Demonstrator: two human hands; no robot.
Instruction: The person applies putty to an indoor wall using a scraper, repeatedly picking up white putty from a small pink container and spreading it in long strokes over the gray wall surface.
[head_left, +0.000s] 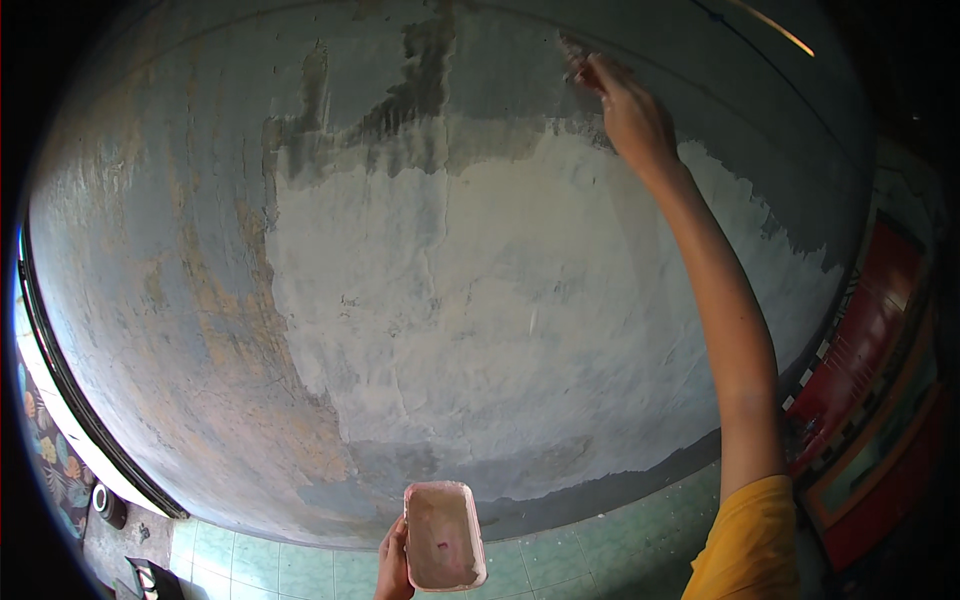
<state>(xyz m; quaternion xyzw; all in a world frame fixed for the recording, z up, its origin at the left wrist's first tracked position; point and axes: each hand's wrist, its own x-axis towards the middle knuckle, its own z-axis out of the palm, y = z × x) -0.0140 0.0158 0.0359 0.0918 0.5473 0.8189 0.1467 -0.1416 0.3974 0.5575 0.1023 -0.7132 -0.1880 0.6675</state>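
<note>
Patchy wall (480, 300) stands behind the tray (440, 520) in the left hand (395, 562).

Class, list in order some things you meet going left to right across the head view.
Leaf-patterned surface, dark object with a pale ring, left hand, rectangular container, right hand, yellow sleeve, red panel.

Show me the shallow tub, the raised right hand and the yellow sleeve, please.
Shallow tub (443, 518): head view, on the bare inside of its base.
Right hand (636, 116): head view, on the back of the hand.
Yellow sleeve (748, 540): head view, on the middle of its cloth.
</note>
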